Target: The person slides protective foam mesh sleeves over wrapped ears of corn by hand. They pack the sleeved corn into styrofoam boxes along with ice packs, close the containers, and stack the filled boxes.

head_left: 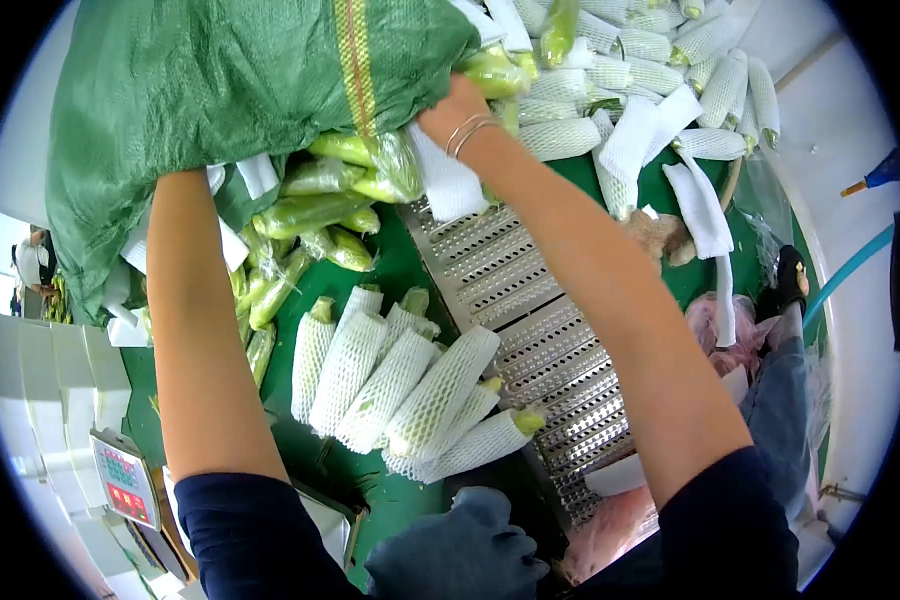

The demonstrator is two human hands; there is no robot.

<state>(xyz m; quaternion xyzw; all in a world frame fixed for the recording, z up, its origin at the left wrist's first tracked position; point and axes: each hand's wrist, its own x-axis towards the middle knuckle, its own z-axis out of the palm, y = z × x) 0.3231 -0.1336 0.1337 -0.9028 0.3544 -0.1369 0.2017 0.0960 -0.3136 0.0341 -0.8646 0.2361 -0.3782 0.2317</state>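
Green surface mid-frame; vegetables already netted, film-wrapped ones not yet; upper-left sack hides left hand, partly right hand; grips unclear.

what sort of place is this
Likely a produce packing room: green vegetables in white foam nets, a big green sack and what looks like a digital scale point to it.

A keypad panel with a red display stands beside stacked white boxes. Crumpled pink plastic lies right of a perforated metal grating, near a blue hose. A person stands far left.
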